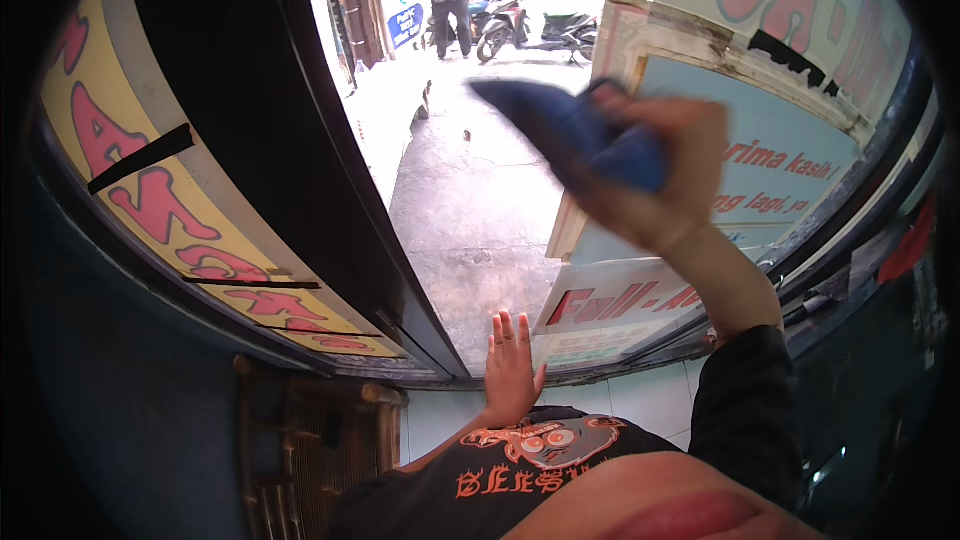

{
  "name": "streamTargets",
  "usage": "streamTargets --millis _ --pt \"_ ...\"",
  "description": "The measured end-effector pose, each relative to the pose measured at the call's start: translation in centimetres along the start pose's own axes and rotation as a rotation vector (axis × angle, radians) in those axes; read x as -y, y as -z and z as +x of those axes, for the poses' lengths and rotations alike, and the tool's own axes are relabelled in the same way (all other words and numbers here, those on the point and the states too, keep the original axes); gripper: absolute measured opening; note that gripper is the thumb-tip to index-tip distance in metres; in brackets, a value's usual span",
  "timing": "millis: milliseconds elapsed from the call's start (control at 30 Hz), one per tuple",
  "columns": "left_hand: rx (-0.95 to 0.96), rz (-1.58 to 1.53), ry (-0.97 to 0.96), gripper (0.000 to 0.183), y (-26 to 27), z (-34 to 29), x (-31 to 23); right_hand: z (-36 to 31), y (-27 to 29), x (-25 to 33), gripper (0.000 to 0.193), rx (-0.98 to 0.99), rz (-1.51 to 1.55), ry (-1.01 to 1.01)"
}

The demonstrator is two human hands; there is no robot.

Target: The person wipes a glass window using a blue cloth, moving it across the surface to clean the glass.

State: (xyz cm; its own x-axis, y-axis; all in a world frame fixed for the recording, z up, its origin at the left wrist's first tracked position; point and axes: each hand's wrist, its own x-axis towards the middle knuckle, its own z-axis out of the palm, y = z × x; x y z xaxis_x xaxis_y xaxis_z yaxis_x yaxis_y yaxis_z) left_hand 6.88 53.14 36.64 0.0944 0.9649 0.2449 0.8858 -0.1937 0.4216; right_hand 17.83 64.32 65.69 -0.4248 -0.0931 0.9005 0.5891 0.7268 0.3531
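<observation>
My right hand [685, 175], raised high and slightly blurred, is closed round a dark blue cloth [575, 135]. One pointed end of the cloth sticks out to the left. Behind the cloth is a glass pane [480, 200] through which the pavement shows; whether the cloth touches the glass I cannot tell. Lower down, my left hand [512, 375] has its fingers stretched upward and looks flat against the same pane. To the right, partly behind my right hand, a pale blue sign [780, 125] with red lettering is on the glass.
A dark door frame post [290, 120] rises at left, beside a yellow sign [140, 170] with red letters. At lower left stands a brown bamboo chair [320, 430]. White floor tiles [440, 420] lie below. Outside, two people stand by parked motorbikes [520, 30].
</observation>
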Motion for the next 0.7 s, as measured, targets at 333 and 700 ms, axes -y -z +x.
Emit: streamTargets --millis 333,700 --pt "-0.001 0.007 -0.008 0.094 0.4 -0.2 0.0 6.7 2.1 -4.9 0.034 -0.34 -0.357 0.284" --pt "-0.032 0.043 -0.017 0.092 0.2 -0.3 0.4 3.6 -2.3 1.2 0.019 -0.03 0.134 0.277"
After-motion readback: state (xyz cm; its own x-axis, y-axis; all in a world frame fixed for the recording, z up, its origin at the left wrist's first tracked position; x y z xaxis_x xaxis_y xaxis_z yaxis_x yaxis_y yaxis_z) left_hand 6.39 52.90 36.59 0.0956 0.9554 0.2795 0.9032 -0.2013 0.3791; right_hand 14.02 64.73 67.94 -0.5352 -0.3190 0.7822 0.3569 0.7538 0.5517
